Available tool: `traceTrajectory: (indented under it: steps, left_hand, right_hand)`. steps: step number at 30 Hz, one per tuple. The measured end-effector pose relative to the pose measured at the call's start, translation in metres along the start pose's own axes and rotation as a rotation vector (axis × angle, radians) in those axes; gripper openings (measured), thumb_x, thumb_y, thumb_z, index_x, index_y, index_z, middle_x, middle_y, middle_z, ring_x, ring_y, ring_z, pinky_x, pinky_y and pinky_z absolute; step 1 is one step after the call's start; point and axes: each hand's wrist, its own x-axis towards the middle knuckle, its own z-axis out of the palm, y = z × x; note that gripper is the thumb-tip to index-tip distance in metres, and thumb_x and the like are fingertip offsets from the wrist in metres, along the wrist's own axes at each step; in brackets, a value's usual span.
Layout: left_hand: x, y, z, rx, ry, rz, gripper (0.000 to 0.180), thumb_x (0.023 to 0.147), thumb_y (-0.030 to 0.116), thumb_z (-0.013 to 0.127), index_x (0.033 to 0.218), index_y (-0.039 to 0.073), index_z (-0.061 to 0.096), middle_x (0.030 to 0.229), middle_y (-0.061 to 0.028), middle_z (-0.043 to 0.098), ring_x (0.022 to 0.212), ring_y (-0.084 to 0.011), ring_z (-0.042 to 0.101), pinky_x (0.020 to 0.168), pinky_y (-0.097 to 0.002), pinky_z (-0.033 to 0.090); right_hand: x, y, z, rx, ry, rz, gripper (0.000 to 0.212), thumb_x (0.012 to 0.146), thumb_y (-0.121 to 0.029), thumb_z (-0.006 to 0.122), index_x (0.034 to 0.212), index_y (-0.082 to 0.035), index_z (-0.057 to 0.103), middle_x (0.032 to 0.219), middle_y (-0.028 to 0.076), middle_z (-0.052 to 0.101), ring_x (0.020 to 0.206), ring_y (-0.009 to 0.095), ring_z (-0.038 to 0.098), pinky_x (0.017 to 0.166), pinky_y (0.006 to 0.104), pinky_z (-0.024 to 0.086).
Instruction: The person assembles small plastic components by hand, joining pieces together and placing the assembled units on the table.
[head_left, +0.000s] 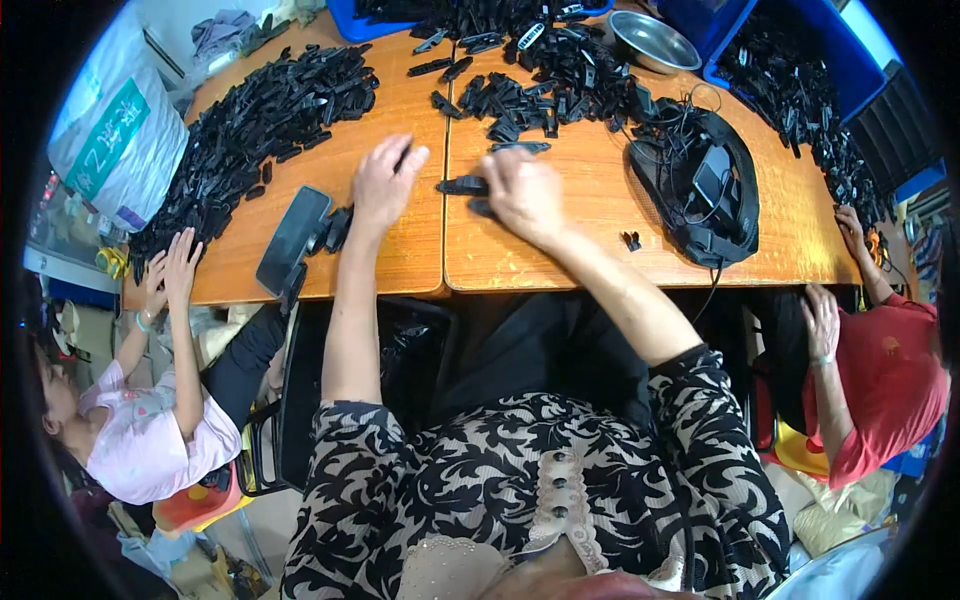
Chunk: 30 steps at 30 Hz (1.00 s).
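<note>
Over the wooden table, my left hand is closed, pinching a small black plastic piece that the fingers partly hide. To its right, my right hand curls down, somewhat blurred. From under its fingers sticks a long black plastic piece, clip-like in shape. Another dark piece lies just below it, partly covered by the hand. A further long piece rests beyond the right knuckles. A phone on a black holder stands left of my left forearm.
Heaps of black pieces cover the table's far left and far middle. A metal bowl and a blue crate stand behind. On the right lies a black strap with cables. Co-workers sit at both sides, hands near the table.
</note>
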Motion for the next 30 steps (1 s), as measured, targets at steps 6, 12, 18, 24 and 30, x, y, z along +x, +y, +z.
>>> traceTrajectory:
  steps: [6,12,18,24,30]
  left_hand:
    - [-0.035,0.057,0.011,-0.195,-0.132,0.12,0.062,0.095,0.055,0.064,0.124,0.0,0.067,0.129,-0.0199,0.064,0.126,-0.0382,0.056,0.107,-0.0458,0.043]
    - [-0.056,0.07,-0.014,0.104,-0.155,0.132,0.033,0.092,0.033,0.07,0.111,0.006,0.071,0.123,-0.0149,0.066,0.118,-0.0342,0.059,0.104,-0.0446,0.041]
    - [-0.037,0.08,-0.024,0.42,0.012,0.147,0.019,0.092,0.018,0.068,0.106,0.008,0.075,0.118,-0.0138,0.07,0.114,-0.0321,0.062,0.103,-0.0463,0.042]
    - [0.003,0.124,0.05,0.119,-0.114,0.382,0.028,0.093,0.015,0.067,0.121,0.01,0.07,0.126,-0.0105,0.065,0.118,-0.0323,0.059,0.101,-0.0435,0.047]
    - [-0.019,0.115,0.053,0.079,-0.219,0.399,0.022,0.094,0.013,0.066,0.114,0.007,0.07,0.113,-0.0112,0.064,0.107,-0.0311,0.063,0.095,-0.044,0.051]
  right_hand:
    - [0.024,-0.008,0.036,0.144,0.168,0.152,0.035,0.102,-0.029,0.055,0.086,-0.001,0.068,0.09,0.025,0.069,0.076,0.045,0.066,0.073,0.0528,0.054]
    - [0.031,0.037,-0.022,0.171,0.203,0.042,0.014,0.096,-0.013,0.061,0.092,-0.002,0.069,0.09,0.02,0.069,0.088,0.036,0.068,0.078,0.0462,0.055]
    - [0.037,0.096,-0.048,-0.161,0.148,0.093,0.019,0.094,-0.024,0.067,0.103,-0.008,0.074,0.111,0.018,0.067,0.098,0.036,0.068,0.085,0.0474,0.055]
    - [0.037,0.085,-0.054,-0.318,0.012,0.076,0.024,0.091,-0.028,0.07,0.099,-0.006,0.071,0.108,0.019,0.066,0.1,0.038,0.067,0.084,0.0492,0.055]
    - [0.012,0.085,-0.078,-0.199,-0.092,-0.159,0.021,0.087,-0.021,0.071,0.097,-0.002,0.072,0.098,0.018,0.068,0.092,0.038,0.069,0.081,0.047,0.055]
